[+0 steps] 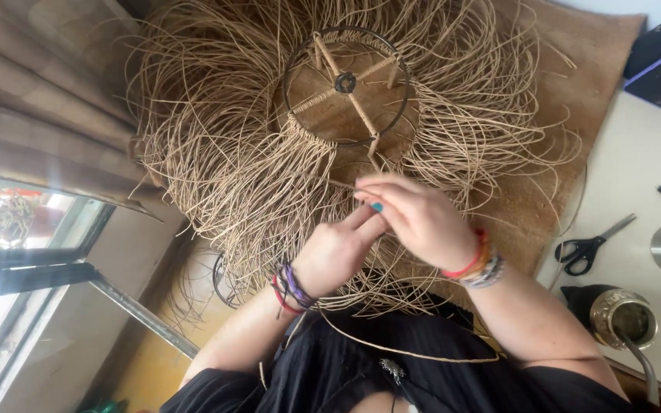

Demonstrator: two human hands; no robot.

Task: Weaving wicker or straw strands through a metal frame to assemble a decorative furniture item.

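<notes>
Hands [380,229], pinching rattan strands [269,176] beneath

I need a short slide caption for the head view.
Both hands, left hand and right hand, pinch rattan strands below a metal ring frame.

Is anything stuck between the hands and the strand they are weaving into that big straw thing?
Nothing visible. The left hand and right hand both pinch the strand right at the woven lampshade, just below its metal ring. Only loose fibres crowd around them.
</notes>
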